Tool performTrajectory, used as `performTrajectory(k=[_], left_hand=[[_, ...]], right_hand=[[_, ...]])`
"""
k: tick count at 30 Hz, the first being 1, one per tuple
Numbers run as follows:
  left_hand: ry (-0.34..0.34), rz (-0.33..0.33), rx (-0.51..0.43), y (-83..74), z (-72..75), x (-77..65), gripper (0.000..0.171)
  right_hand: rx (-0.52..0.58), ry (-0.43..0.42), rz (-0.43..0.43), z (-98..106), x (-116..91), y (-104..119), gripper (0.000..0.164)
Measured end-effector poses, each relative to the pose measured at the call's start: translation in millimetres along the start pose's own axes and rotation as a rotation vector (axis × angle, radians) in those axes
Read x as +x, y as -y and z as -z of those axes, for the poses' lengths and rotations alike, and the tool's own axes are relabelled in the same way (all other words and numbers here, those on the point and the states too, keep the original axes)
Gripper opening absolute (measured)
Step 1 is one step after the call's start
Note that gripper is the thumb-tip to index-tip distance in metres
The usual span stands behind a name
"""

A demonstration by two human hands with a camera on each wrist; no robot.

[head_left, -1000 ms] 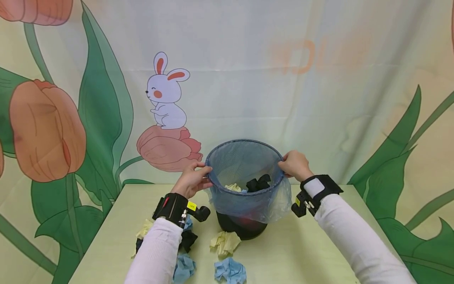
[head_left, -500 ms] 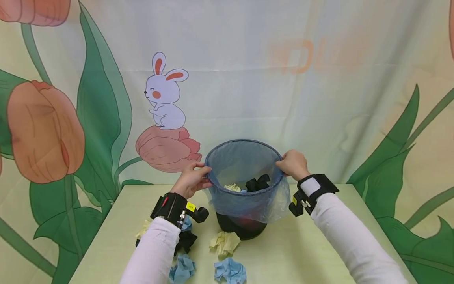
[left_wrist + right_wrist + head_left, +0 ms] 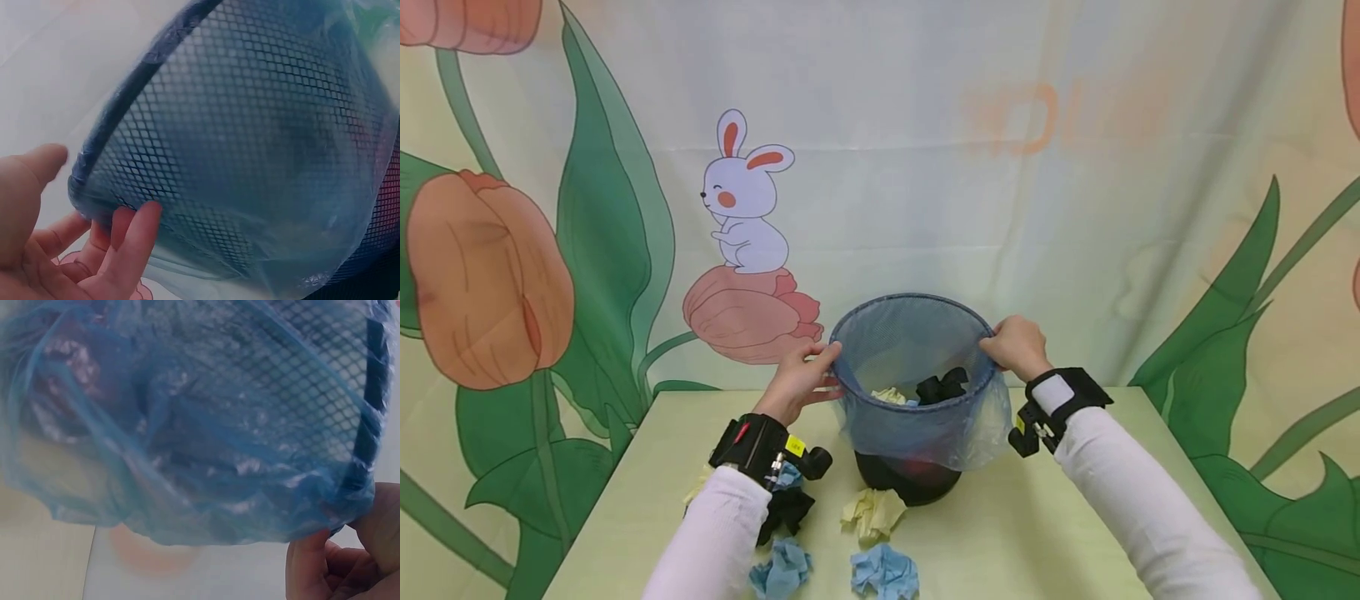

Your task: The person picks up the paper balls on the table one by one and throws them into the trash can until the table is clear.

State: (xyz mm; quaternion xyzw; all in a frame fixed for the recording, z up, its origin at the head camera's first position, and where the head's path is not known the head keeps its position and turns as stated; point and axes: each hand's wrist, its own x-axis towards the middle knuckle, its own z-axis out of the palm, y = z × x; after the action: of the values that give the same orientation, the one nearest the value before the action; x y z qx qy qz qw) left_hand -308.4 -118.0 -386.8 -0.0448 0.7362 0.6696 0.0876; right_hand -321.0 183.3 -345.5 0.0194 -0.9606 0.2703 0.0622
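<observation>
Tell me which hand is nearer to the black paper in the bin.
Right: the right hand holds the rim above and right of the black paper; the left hand is at the rim's opposite side.

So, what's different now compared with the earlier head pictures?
The left hand has loosened: its thumb has lifted slightly, and the left wrist view shows it clear of the rim. The right hand pinches the rim as before. The bin, its blue liner and the crumpled pieces stayed put.
</observation>
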Motion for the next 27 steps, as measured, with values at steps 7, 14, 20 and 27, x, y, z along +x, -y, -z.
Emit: performTrajectory(k=[7,14,20,27], left_hand=[[-0.112,-0.035,-0.056,14.4,1.2,-5.1,0.049],[-0.274,-0.115,-0.006,43.1,-2.7,-15.7,0.042],[-0.242,-0.150,0.130,59.3,-5.3,-26.3,0.036],[-0.186,-0.204,0.316,71.3,-8.1,-41.8,0.034]], right_hand=[[0.009,-0.012,0.004,-2,0,1,0.040],[0.005,-0.019,0.004,-3,0,0,0.040],[0.018,-0.039,-0.012,-6,3,-6,0.035],[0.009,-0.026,-0.032,-4,3,-4,0.034]])
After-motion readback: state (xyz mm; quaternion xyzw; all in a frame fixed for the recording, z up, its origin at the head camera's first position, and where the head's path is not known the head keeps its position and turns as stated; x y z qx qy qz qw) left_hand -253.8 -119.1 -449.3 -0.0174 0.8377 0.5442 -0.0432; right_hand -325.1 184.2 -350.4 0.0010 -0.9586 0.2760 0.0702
